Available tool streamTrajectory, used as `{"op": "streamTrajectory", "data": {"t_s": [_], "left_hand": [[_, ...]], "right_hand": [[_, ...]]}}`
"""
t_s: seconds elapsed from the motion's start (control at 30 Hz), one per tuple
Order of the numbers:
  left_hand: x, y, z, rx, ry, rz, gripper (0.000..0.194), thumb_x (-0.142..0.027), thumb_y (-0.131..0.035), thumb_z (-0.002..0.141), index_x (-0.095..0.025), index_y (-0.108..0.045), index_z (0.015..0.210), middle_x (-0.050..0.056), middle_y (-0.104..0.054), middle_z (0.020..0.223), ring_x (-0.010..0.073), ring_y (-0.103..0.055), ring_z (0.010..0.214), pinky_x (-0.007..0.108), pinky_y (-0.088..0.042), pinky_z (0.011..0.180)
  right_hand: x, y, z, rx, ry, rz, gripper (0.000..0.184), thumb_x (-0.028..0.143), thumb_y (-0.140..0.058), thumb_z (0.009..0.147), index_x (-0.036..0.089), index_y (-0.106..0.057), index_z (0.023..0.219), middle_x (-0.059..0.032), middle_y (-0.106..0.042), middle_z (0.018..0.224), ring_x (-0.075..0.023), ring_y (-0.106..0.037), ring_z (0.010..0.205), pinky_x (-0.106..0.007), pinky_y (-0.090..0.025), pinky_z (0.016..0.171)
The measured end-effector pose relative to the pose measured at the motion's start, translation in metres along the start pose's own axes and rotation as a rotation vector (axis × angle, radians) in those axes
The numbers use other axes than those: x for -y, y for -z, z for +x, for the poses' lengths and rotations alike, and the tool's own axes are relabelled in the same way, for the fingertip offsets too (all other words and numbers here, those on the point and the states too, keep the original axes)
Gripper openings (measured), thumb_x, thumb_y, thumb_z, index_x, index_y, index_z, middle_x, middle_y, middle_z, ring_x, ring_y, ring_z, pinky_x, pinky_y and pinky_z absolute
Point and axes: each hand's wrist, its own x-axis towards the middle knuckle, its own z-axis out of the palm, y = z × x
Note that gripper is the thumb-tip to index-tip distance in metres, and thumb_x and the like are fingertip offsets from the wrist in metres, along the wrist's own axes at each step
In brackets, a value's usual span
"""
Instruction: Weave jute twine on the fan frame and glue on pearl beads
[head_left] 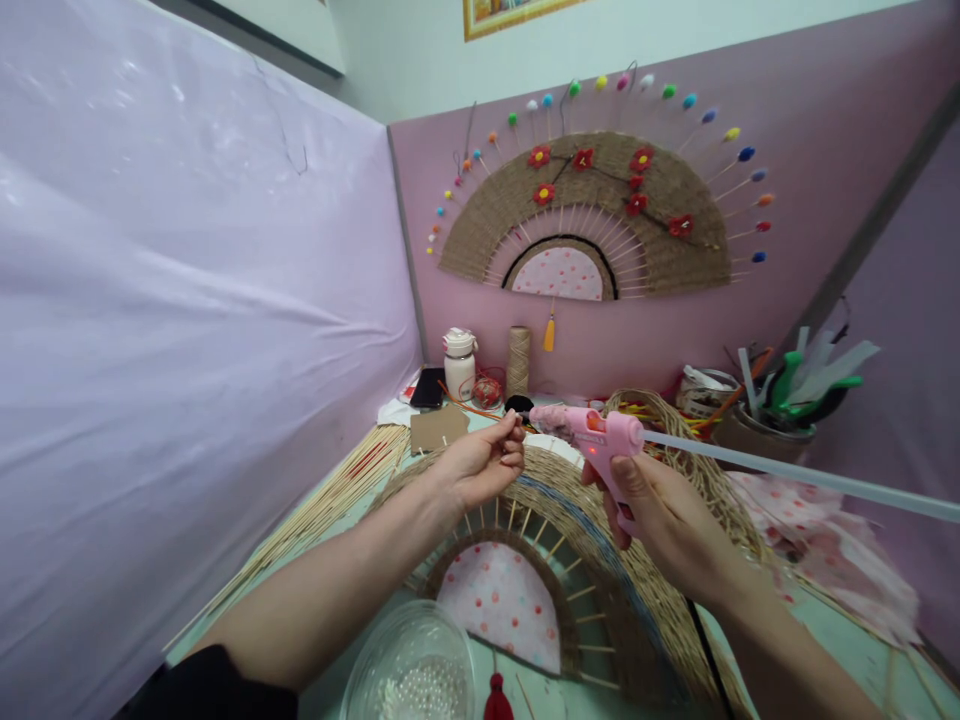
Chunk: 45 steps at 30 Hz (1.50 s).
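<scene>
My right hand point(664, 515) is closed around a pink hot glue gun point(600, 440), whose nozzle points left and whose clear glue stick point(795, 472) trails off to the right. My left hand point(484, 462) pinches its fingertips together right at the nozzle tip; what they hold is too small to make out. Both hands hover over a half-round woven twine fan point(600, 560) lying on the table, with wooden ribs and a pink dotted fabric centre point(502, 600).
A finished fan point(592, 210) with red flowers hangs on the back wall. A clear bowl of white beads point(412, 670) sits near me, bamboo sticks point(322, 510) lie left, a tool cup point(765, 425) stands right, and a twine spool point(517, 360) and bottle point(460, 362) stand behind.
</scene>
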Motion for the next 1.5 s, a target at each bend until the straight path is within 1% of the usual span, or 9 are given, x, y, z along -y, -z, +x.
{"op": "streamTrajectory", "data": {"t_s": [0.2,0.37,0.87,1.5], "left_hand": [[0.0007,0.0015,0.0007,0.003,-0.012,0.022,0.015,-0.013,-0.053,0.086,-0.01,-0.053,0.071,-0.001,-0.043,0.065,0.0028,-0.034,0.048,0.012,-0.025,0.041],[0.0008,0.0014,0.0002,-0.005,-0.017,0.021,0.015,-0.013,-0.052,0.087,-0.01,-0.053,0.072,-0.001,-0.043,0.064,0.0026,-0.035,0.048,0.012,-0.025,0.04],[0.0012,-0.0036,-0.0027,-0.021,-0.016,0.032,0.023,-0.017,-0.045,0.091,-0.01,-0.053,0.07,-0.001,-0.043,0.064,0.0022,-0.034,0.047,0.011,-0.026,0.04],[0.0004,-0.0022,-0.0018,-0.012,-0.025,0.038,0.021,-0.017,-0.046,0.09,-0.009,-0.053,0.072,0.0,-0.044,0.064,0.0027,-0.036,0.048,0.011,-0.026,0.039]], "right_hand": [[0.0002,-0.0005,0.0,0.0,0.0,-0.009,0.051,0.062,-0.023,0.09,0.02,-0.052,0.082,0.0026,-0.051,0.046,-0.0152,-0.049,0.043,-0.027,-0.036,0.048],[0.0008,-0.0002,-0.0002,0.001,0.002,-0.01,0.051,0.062,-0.024,0.09,0.02,-0.051,0.08,0.0026,-0.05,0.045,-0.0152,-0.049,0.042,-0.026,-0.035,0.046],[0.003,0.0009,-0.0013,0.008,-0.004,-0.041,0.053,0.062,-0.023,0.09,0.02,-0.052,0.079,0.0019,-0.051,0.045,-0.0155,-0.048,0.044,-0.027,-0.035,0.049],[0.0021,0.0003,-0.0015,0.002,0.007,-0.039,0.052,0.062,-0.023,0.091,0.02,-0.052,0.078,0.0022,-0.052,0.046,-0.0157,-0.049,0.045,-0.027,-0.036,0.049]]}}
